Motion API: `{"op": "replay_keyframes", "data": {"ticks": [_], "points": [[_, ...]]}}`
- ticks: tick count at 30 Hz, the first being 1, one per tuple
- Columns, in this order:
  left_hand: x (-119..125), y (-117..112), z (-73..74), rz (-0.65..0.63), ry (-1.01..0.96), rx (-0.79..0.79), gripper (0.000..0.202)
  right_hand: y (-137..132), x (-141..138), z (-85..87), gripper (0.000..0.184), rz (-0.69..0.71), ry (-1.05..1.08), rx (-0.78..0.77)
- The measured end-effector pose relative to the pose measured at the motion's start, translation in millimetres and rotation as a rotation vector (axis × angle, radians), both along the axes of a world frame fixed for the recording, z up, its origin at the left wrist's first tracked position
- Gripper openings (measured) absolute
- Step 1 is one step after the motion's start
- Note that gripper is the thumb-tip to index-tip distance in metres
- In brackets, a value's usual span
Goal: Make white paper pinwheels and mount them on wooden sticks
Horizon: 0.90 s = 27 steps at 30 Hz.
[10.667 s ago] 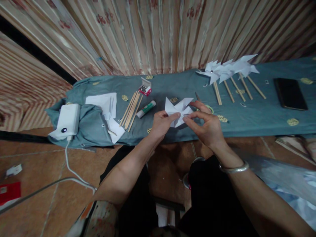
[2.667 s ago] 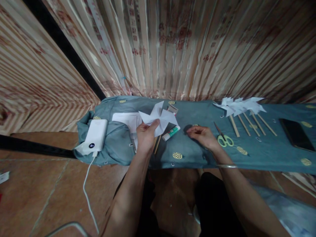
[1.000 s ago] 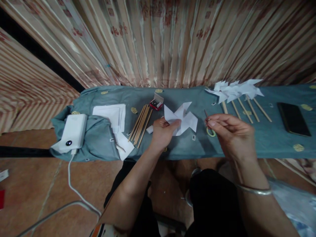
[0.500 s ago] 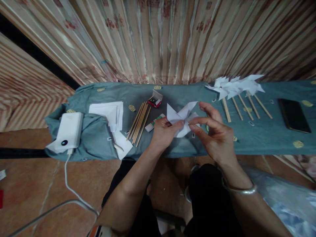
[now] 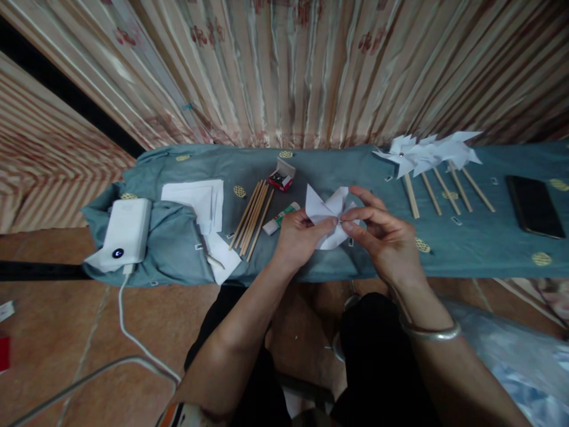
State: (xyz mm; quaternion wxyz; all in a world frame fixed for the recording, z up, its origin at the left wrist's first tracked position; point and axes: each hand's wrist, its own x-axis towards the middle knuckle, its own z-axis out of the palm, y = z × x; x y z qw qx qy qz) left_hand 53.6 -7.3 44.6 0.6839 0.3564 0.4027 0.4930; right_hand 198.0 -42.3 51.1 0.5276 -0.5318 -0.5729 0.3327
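Observation:
A white paper pinwheel (image 5: pixel 328 207) without a stick is held just above the cloth, its blades folded in to the middle. My left hand (image 5: pixel 299 237) grips it from the left, thumb pressed on its centre. Thumb and forefinger of my right hand (image 5: pixel 384 234) pinch at that same centre; the tiny thing between them is too small to name. Left of the hands lie a green-and-white tube (image 5: pixel 281 218), several thin wooden sticks (image 5: pixel 252 219) and an open small red box (image 5: pixel 281 176) with small shiny pieces inside.
Finished paper pinwheels on sticks (image 5: pixel 429 155) lie at the back right, left of a black phone (image 5: pixel 534 206). White paper sheets (image 5: pixel 213 204) and a cabled white power bank (image 5: pixel 127 230) sit on the left. A grey-green cloth (image 5: pixel 489 249) covers the narrow table; a curtain hangs behind.
My right fingertips have come in against the middle of the pinwheel and the small thing in them shows less. The whole view has shifted slightly.

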Motion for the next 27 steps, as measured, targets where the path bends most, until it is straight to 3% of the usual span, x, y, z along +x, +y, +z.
{"op": "replay_keyframes", "data": {"ticks": [8, 27], "points": [[0.1, 0.8, -3.5, -0.002, 0.052, 0.009, 0.021, 0.1, -1.7, 1.1, 0.005, 0.012, 0.126, -0.051], [0.6, 2.2, -8.5, -0.015, 0.058, 0.095, 0.029, 1.1, -1.4, -0.9, 0.006, 0.008, 0.187, -0.086]]}}
